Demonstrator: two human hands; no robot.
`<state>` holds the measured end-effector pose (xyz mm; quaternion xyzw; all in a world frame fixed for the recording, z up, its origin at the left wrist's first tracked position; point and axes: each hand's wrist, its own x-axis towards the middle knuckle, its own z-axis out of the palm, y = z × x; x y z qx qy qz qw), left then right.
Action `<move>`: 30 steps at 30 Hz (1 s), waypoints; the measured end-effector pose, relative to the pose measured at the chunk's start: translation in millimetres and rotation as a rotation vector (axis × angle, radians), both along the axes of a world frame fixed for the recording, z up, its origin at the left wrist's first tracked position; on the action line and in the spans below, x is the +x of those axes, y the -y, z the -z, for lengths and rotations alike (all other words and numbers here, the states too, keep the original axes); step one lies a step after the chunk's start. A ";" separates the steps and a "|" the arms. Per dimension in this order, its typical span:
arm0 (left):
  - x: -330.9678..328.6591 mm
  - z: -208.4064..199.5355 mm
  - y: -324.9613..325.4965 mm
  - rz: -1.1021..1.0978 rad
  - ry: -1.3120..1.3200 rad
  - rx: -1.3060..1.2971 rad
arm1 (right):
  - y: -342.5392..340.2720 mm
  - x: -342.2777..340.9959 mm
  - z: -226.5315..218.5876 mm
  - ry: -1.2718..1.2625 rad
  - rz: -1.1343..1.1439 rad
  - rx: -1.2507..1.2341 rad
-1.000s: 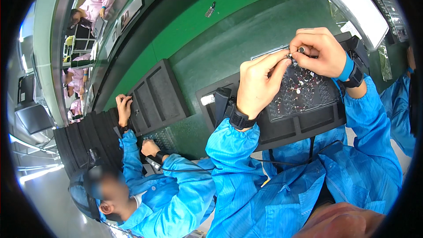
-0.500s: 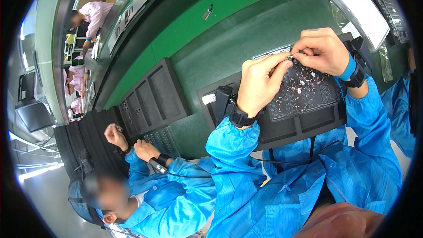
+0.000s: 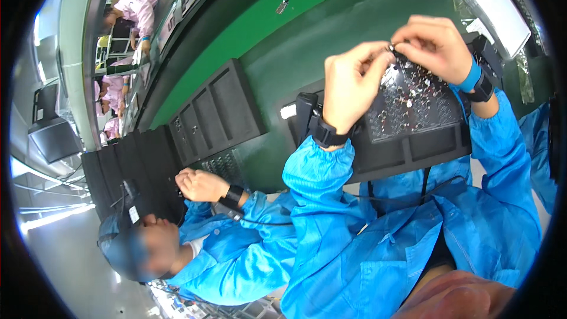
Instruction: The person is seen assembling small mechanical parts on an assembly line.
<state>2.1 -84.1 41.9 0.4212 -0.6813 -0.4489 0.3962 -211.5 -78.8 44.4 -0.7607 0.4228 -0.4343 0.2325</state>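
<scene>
My left hand (image 3: 354,85) and my right hand (image 3: 438,48) meet above a clear tray, fingertips closed in a pinch. Between them is a tiny dark part (image 3: 391,49) with a bright spot, too small to make out further. Both hands seem to grip it, the fingers partly hiding it. Below, the clear moulded tray (image 3: 384,136) holds several small metallic and reddish pieces. It lies in a black foam tray (image 3: 378,168) with compartments. Each wrist wears a black strap, and the right one a blue band as well.
Left of me a co-worker (image 3: 236,260) in blue holds their hands near another black compartment tray (image 3: 248,97). A white box-like object (image 3: 490,9) stands at the far right. A small metallic item (image 3: 283,4) lies on the green surface. Behind glass, people in pink work.
My hands, still pinched together, sit a little higher over the tray. The view has shifted slightly. The co-worker's hands have come together, moving right.
</scene>
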 end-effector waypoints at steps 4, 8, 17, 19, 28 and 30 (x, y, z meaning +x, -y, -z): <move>47.7 -20.0 -1.1 -0.218 0.007 -0.080 | 7.5 -12.2 4.9 0.062 0.070 0.001; 104.7 -21.2 -28.5 -0.343 0.262 -0.080 | 9.4 -25.3 1.6 0.033 0.110 0.002; 129.3 8.1 -72.5 -0.312 0.674 -0.052 | 13.4 -25.1 4.1 0.096 0.120 -0.001; 130.4 5.0 -70.2 -0.292 0.847 -0.343 | 14.2 -28.7 5.3 0.094 0.139 -0.020; 128.2 46.1 -97.8 -0.343 0.883 -0.245 | 21.0 -41.7 11.4 0.059 0.157 -0.021; 126.6 50.0 -101.3 -0.312 0.962 -0.327 | 19.2 -40.4 12.1 0.058 0.140 -0.008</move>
